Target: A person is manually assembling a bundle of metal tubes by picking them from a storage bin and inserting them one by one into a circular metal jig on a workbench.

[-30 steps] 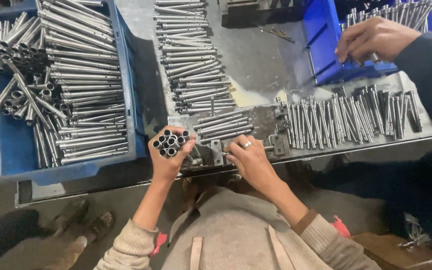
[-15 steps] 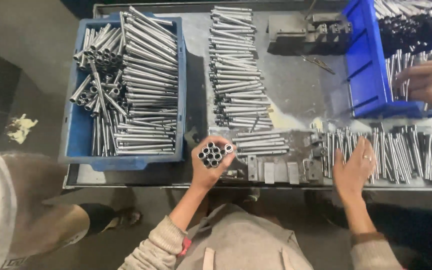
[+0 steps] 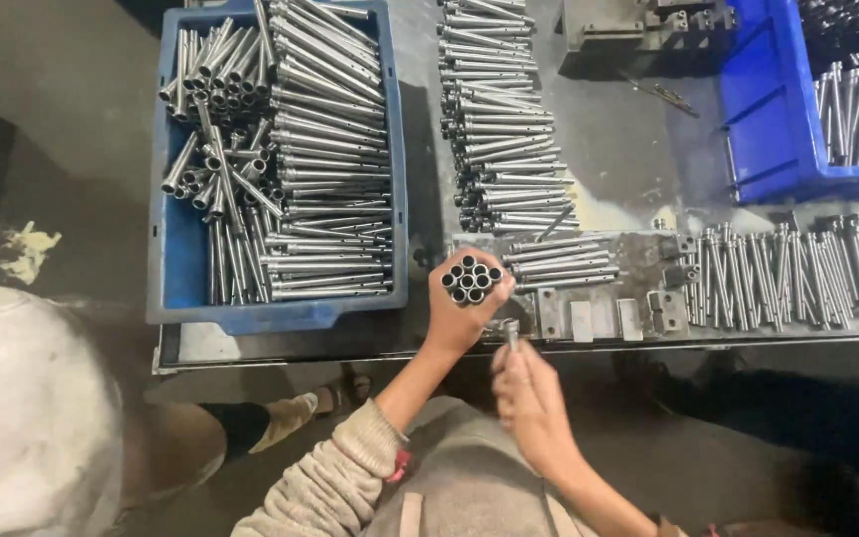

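My left hand (image 3: 459, 313) grips a bundle of several metal tubes (image 3: 472, 279), held upright so their open ends face the camera, at the front edge of the metal workbench (image 3: 648, 343). My right hand (image 3: 527, 398) is just below and right of it, pinching a single small metal tube (image 3: 511, 333) between its fingertips. A stack of metal tubes (image 3: 561, 261) lies on the bench right of the bundle.
A blue crate (image 3: 176, 268) full of metal tubes sits at the left. More tubes lie in a long pile (image 3: 499, 119) mid-bench and in a row (image 3: 797, 273) at the right. A second blue bin (image 3: 787, 139) stands at the far right. A person in white (image 3: 42, 418) is at my left.
The view has shifted. My right hand came back from the row of tubes at the right with one tube and now sits beside the left hand's bundle. The co-worker's hand has left the view.
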